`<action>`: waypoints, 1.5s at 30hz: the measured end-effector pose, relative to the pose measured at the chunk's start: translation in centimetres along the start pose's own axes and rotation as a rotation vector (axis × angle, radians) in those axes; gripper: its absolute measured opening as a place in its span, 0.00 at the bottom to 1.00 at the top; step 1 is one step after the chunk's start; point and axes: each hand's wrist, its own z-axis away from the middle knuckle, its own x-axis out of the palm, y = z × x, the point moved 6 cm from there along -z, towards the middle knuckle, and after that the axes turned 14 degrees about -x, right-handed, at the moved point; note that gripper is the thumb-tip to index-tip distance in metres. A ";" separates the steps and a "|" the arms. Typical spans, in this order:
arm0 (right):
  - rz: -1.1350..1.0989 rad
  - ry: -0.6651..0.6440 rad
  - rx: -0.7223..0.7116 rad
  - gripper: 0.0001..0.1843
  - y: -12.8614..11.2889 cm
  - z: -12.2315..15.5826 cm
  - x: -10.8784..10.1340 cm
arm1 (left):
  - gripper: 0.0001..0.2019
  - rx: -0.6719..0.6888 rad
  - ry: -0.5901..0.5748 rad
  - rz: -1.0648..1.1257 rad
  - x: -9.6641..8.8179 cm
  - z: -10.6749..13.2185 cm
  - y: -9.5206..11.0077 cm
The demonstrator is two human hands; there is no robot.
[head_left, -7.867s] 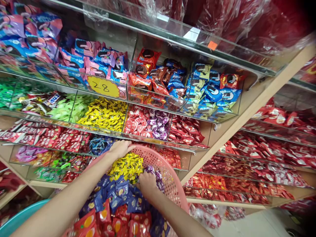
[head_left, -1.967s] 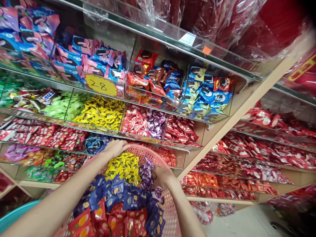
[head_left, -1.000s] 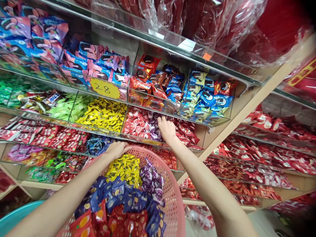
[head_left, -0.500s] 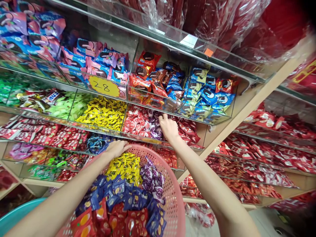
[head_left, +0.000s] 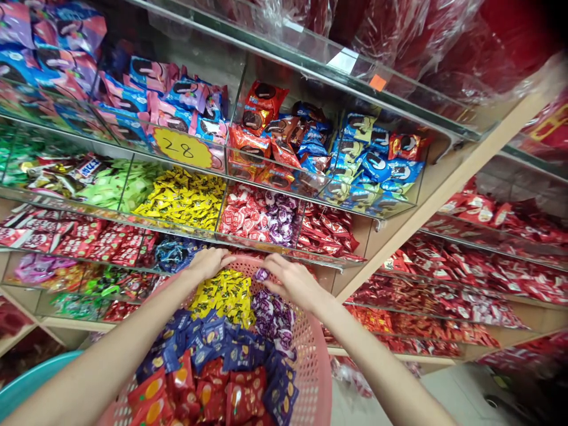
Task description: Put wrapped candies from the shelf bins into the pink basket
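My left hand [head_left: 210, 263] grips the far rim of a pink perforated plastic basket [head_left: 314, 361]. Over the basket's far right side, my right hand [head_left: 290, 281] has its fingers closed around a purple-wrapped candy [head_left: 261, 274]. Just beneath it lies a pile of purple-and-white candies [head_left: 276, 322]. Yellow-wrapped candies [head_left: 224, 296] fill the part beside them, near my left hand. Closer to me are dark blue packets [head_left: 208, 338] and red packets [head_left: 208, 393]. Beyond the basket, a shelf compartment holds purple candies [head_left: 281, 218] beside red-and-white ones [head_left: 244, 216].
Clear-fronted shelves hold several kinds of wrapped sweets, with a yellow "28" price tag [head_left: 183, 148] on one front. A slanted-looking wooden upright [head_left: 448, 195] divides two shelf units. At lower left shows a turquoise tub's rim [head_left: 39, 378].
My right hand has come down from the purple candies in the shelf compartment to above the basket, bringing a purple candy. My left hand stays on the rim.
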 end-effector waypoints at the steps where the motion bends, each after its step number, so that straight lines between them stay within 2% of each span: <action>1: -0.016 -0.032 -0.016 0.17 0.2 0.5 1.2 | 0.26 -0.001 -0.002 -0.002 0.0 0.0 0.0; 4: -0.020 -0.122 -0.004 0.17 1.5 2.0 4.4 | 0.27 -0.007 -0.011 -0.005 0.0 0.0 -0.1; 8: -0.014 -0.163 -0.002 0.18 2.3 2.7 6.6 | 0.27 0.011 0.000 -0.021 0.0 0.0 -0.1; 16: 0.050 -0.227 -0.151 0.14 -2.1 1.0 9.4 | 0.28 0.014 0.014 -0.023 0.3 -0.2 -0.2; 23: 0.085 -0.182 0.030 0.14 -3.8 0.8 12.4 | 0.27 0.003 0.000 -0.012 0.4 -0.2 -0.3; 26: 0.104 -0.202 0.033 0.12 -4.1 0.5 13.1 | 0.28 0.015 0.010 -0.007 0.5 -0.2 -0.3; 28: 0.113 -0.192 0.021 0.15 -3.9 0.0 12.2 | 0.28 0.020 0.019 0.002 0.5 -0.3 -0.3; 29: 0.116 -0.164 0.021 0.17 -3.6 -0.3 11.1 | 0.28 0.022 0.027 0.005 0.5 -0.3 -0.3; 32: 0.129 -0.018 0.074 0.19 -1.3 -1.5 5.7 | 0.27 0.022 0.041 0.008 0.5 -0.3 -0.4; 34: 0.162 0.065 0.167 0.18 1.1 -2.2 1.8 | 0.27 0.024 0.034 0.012 0.5 -0.2 -0.5; 37: 0.260 0.116 0.265 0.16 4.5 -3.3 -2.6 | 0.27 0.033 0.033 0.022 0.5 -0.2 -0.5; 40: 0.350 0.047 0.308 0.14 6.8 -4.6 -4.1 | 0.26 0.034 0.055 0.020 0.5 -0.1 -0.5; 45: 0.404 -0.066 0.191 0.14 7.5 -6.5 -3.5 | 0.25 0.025 0.061 0.017 0.6 -0.1 -0.5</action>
